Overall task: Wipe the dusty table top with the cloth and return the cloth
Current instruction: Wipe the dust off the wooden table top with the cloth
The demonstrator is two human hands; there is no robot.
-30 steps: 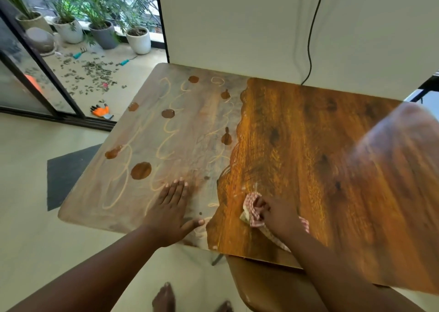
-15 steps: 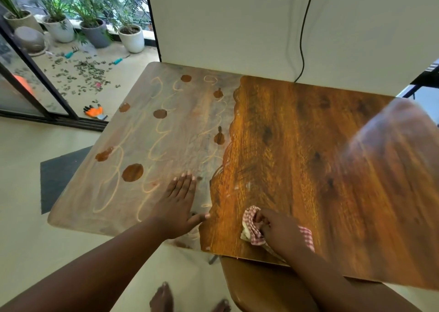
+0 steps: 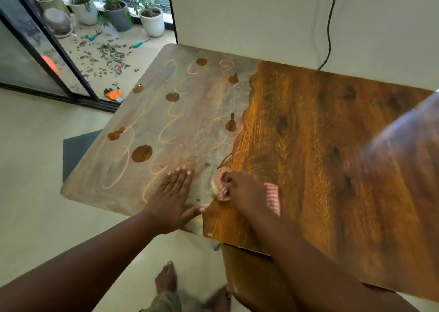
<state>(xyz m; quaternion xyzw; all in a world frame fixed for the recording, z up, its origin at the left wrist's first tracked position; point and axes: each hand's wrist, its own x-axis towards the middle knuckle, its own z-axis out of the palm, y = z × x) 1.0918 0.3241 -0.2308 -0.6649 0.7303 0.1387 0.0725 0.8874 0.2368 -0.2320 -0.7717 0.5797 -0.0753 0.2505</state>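
The wooden table top (image 3: 308,131) is glossy brown on its right part, while its left part is grey with dust, marked by finger squiggles and round bare spots. My right hand (image 3: 247,193) grips a bunched red-and-white checked cloth (image 3: 219,184) near the front edge, right at the border between dusty and clean wood. More of the cloth shows behind my wrist. My left hand (image 3: 174,193) lies flat, fingers straight, on the dusty part just left of the cloth.
A brown chair seat (image 3: 249,278) sits under the table's front edge, and my bare feet (image 3: 167,279) stand on the pale floor. A white wall with a black cable (image 3: 330,26) backs the table. Potted plants (image 3: 152,19) and orange gloves (image 3: 112,94) lie beyond the glass door at left.
My right hand has pushed the cloth left and away from the front edge, up to the dust border. My left hand has stayed flat on the dusty part.
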